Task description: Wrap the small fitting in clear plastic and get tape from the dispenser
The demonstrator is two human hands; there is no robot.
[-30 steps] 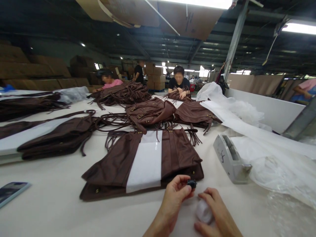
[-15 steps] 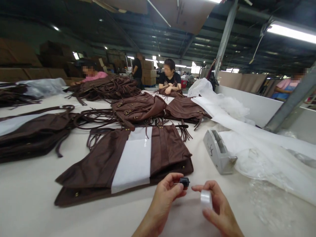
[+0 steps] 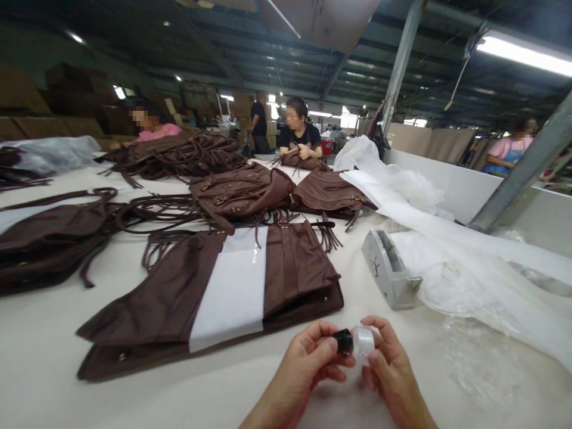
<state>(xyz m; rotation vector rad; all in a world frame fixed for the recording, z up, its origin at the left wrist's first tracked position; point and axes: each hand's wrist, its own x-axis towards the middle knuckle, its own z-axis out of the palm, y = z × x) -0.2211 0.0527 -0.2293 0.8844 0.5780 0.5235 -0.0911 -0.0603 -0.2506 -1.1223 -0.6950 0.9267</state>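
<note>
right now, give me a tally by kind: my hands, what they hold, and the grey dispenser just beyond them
Bare hands (left hand, right hand): 2
Black cylindrical piece: 1
Translucent whitish tape roll: 1
Boxy grey tape dispenser: 1
Total: 5

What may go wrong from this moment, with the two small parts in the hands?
The left hand pinches the black cylinder, so it might slip. The right hand holds the clear roll close to it; a tilt could knock them together. The brown bag lies just beyond the hands, so a dropped part might hit it.
</note>
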